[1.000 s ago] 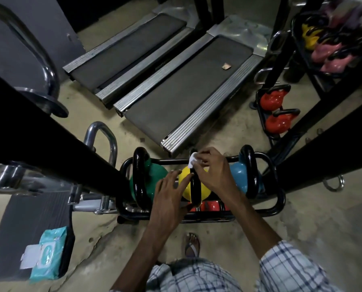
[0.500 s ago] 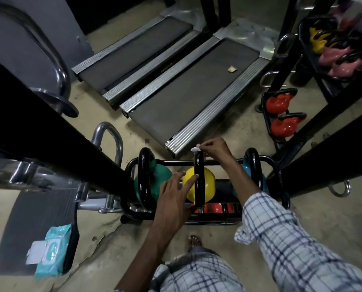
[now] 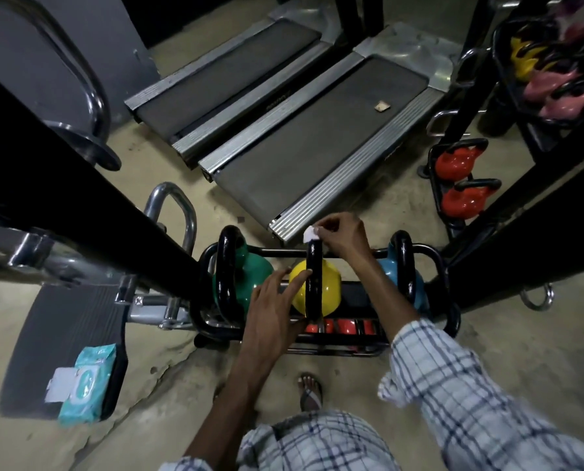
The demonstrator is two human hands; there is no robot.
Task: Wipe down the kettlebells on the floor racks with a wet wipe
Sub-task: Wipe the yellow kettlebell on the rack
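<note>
A low black floor rack (image 3: 451, 321) holds a green kettlebell (image 3: 256, 277), a yellow kettlebell (image 3: 329, 290) and a blue kettlebell (image 3: 390, 271), each with a black handle. My right hand (image 3: 343, 234) pinches a small white wet wipe (image 3: 311, 235) against the far top of the yellow kettlebell's handle (image 3: 315, 283). My left hand (image 3: 277, 307) rests flat on the yellow bell's left side, fingers spread, steadying it. Red weights (image 3: 346, 326) sit on the rack's lower tier.
A teal pack of wet wipes (image 3: 88, 382) lies on a dark mat at the lower left. Two treadmills (image 3: 317, 144) lie beyond the rack. Two red kettlebells (image 3: 460, 181) sit in another rack at right. Black machine beams (image 3: 80, 215) cross left and right. My sandalled foot (image 3: 311, 390) stands before the rack.
My right hand has slid the wipe from the near part of the yellow kettlebell's handle up to its far top. My left hand stays on the bell.
</note>
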